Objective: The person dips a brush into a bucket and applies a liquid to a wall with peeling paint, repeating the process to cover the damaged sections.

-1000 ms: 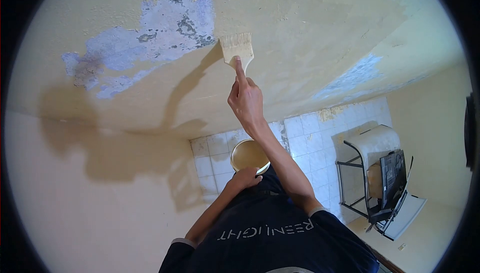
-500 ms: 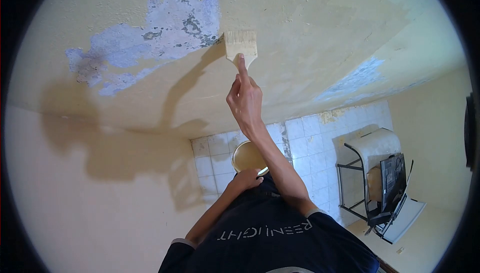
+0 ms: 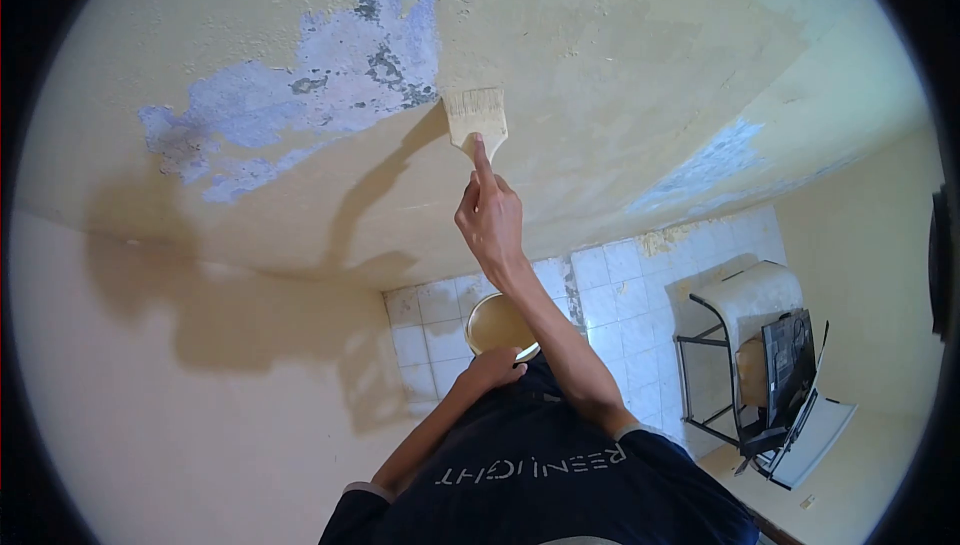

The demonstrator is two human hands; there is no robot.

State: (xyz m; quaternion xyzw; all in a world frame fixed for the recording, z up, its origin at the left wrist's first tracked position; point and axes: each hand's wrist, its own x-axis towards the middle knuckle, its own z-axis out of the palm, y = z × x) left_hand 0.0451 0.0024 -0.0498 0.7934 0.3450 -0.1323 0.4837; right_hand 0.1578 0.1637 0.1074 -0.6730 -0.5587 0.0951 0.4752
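My right hand (image 3: 492, 220) grips the handle of a wide, flat paintbrush (image 3: 476, 120), its index finger stretched along the brush's cream-coloured body. The bristles lie at the yellowish wall (image 3: 620, 75), just right of the lower corner of a bare, bluish-white peeled patch (image 3: 340, 55). Down by my body, my left hand (image 3: 496, 368) is closed on the rim of a round bucket (image 3: 500, 327) that holds beige paint. Part of the bucket is hidden behind my arm and shirt.
A smaller flaking patch (image 3: 705, 165) shows low on the wall at right. White floor tiles (image 3: 620, 295) lie below. A metal-framed chair (image 3: 765, 290) with a flat black panel (image 3: 787, 365) stands to the right. A smooth side wall (image 3: 270, 415) rises at left.
The brush in my right hand has moved slightly down the wall past the corner of the peeled patch. The whole view has shifted a little. My left hand keeps its hold on the bucket.
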